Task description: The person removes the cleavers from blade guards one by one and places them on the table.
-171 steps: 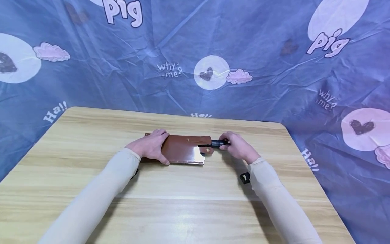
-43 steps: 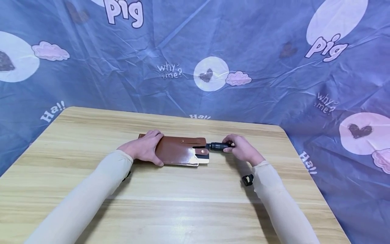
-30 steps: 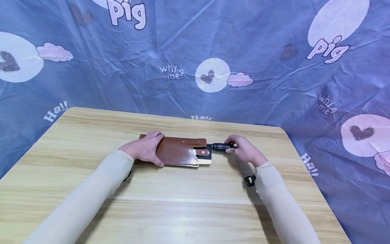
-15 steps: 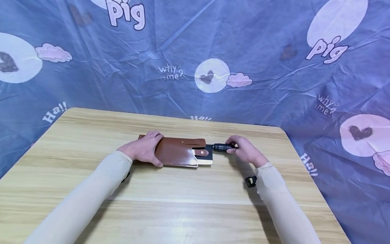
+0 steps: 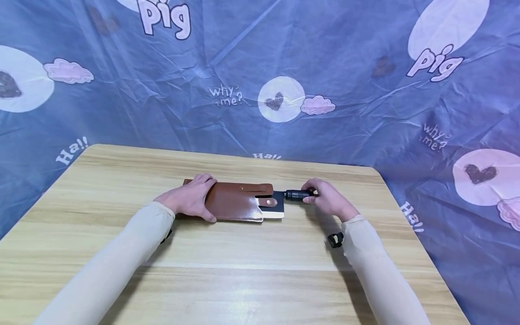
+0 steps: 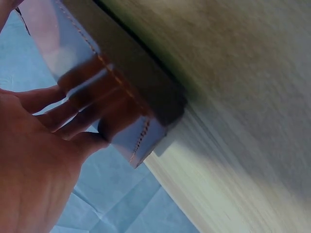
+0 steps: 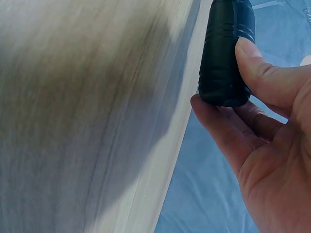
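A brown leather knife sheath lies on the table, its stitched end showing in the left wrist view. Across its left part, my left hand grips it, thumb at the near edge and fingers over the far side. A strip of dark cleaver blade with a bright lower edge sticks out of the sheath's right end; the rest is hidden inside. My right hand pinches the end of the black, ridged cleaver handle between thumb and fingers. The snap strap lies over the exposed blade.
The wooden table carries all of this, with rounded far corners. A blue printed cloth hangs behind it and along both sides. A black wrist device hangs under the right sleeve.
My right hand has drawn the cleaver rightward, so more blade shows than several seconds ago. My left hand and the sheath have shifted slightly left. The last half second brings hardly any movement.
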A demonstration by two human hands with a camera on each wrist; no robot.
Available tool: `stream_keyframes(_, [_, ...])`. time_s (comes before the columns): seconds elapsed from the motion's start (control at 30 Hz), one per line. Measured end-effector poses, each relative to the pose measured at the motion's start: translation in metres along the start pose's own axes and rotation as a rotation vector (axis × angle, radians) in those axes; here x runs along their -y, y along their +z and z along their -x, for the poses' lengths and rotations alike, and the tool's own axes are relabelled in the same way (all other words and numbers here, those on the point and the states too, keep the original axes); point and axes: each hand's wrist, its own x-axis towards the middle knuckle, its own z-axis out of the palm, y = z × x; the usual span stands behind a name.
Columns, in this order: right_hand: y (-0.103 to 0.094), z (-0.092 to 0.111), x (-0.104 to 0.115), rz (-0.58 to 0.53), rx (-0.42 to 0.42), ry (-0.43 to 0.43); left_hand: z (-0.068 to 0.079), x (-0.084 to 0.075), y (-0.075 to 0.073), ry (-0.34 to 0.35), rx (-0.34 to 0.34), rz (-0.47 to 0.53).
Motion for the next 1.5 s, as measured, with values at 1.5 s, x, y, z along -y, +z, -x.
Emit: stream_keyframes(1.5, [0.0006, 0.0011, -0.0053, 0.000, 0.005, 0.010, 0.0081, 0.0066, -0.0002, 0.003, -0.023, 0.014])
